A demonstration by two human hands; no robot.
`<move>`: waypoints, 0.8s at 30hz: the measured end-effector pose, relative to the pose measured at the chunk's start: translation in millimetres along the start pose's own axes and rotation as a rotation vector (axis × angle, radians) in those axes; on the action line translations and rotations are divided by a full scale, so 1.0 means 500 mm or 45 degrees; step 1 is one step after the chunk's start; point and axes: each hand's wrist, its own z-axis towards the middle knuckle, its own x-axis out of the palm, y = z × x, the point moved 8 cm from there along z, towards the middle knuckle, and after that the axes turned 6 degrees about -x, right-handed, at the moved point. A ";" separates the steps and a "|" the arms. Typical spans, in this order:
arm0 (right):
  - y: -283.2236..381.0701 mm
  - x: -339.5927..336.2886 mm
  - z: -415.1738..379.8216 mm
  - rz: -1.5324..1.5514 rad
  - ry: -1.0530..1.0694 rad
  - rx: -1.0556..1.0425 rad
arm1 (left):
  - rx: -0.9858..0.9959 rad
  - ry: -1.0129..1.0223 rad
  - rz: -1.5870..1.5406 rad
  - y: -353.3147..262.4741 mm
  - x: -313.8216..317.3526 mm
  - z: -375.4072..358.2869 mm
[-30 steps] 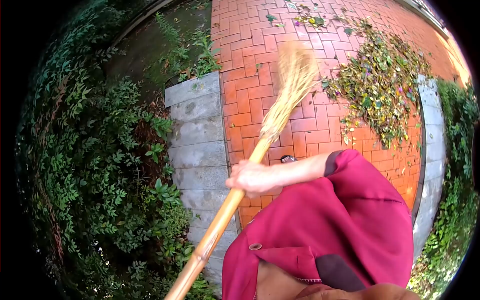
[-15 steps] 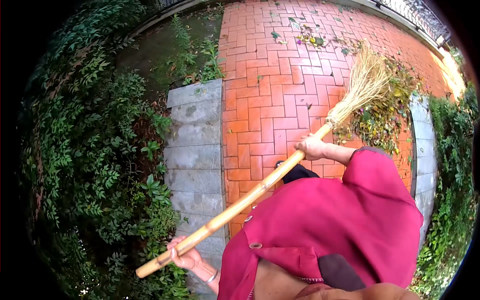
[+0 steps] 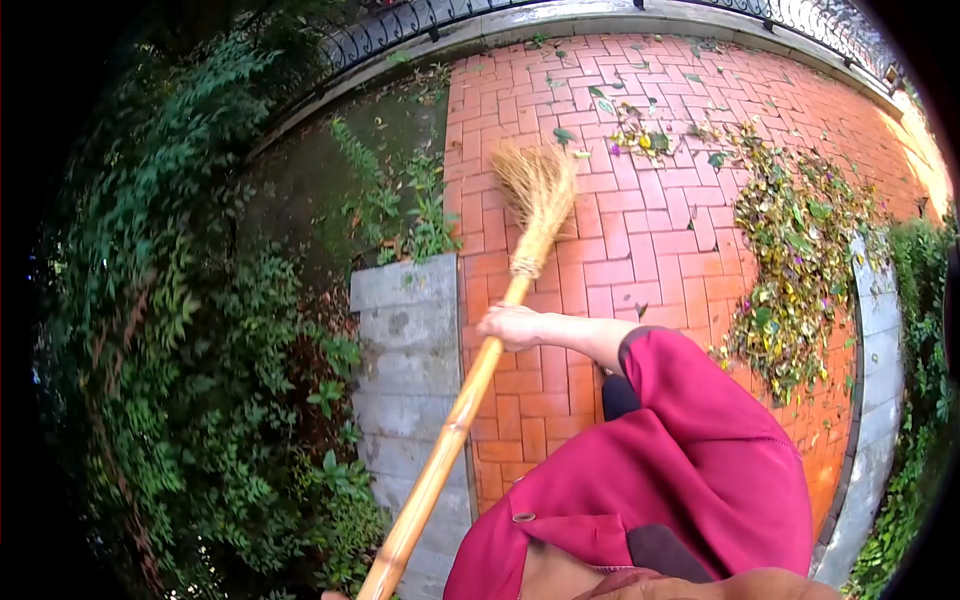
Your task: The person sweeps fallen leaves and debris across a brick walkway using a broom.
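Observation:
A long broom [image 3: 430,470] with a bamboo handle and a straw head [image 3: 540,190] slants across the view. My right hand [image 3: 512,327] wraps round the handle a little below the bound neck of the straw. At the bottom edge, a sliver of my left hand [image 3: 335,596] shows against the handle's lower part; most of it is cut off. The bristles rest over the red brick paving [image 3: 640,250] toward its left side. A long heap of fallen leaves [image 3: 795,270] lies on the right side of the paving, apart from the broom.
Grey stone edging [image 3: 405,330] borders the bricks on the left, with dense shrubs [image 3: 220,370] beyond. More stone edging [image 3: 878,370] runs along the right. A low metal fence [image 3: 540,5] stands at the far end. A smaller leaf cluster [image 3: 645,140] lies ahead.
The broom head has swung left, away from the leaf heap, with my right hand moving left too. My left hand has dropped mostly out of the bottom of the view.

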 end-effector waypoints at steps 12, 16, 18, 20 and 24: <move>-0.385 -0.335 -0.210 -0.203 0.234 0.528 | -1.097 0.028 -0.469 0.370 0.399 0.044; -0.300 -0.389 -0.049 -0.093 0.163 0.229 | -0.749 0.077 -0.322 0.251 0.328 0.182; -0.255 -0.436 0.040 -0.046 0.111 0.050 | -0.026 0.449 0.163 0.143 0.335 0.262; -0.252 -0.460 0.112 0.021 -0.001 -0.088 | 0.097 0.436 -0.190 0.092 0.375 0.306; -0.397 -0.450 0.202 0.059 -0.098 -0.098 | 0.181 0.655 -0.136 0.161 0.559 0.320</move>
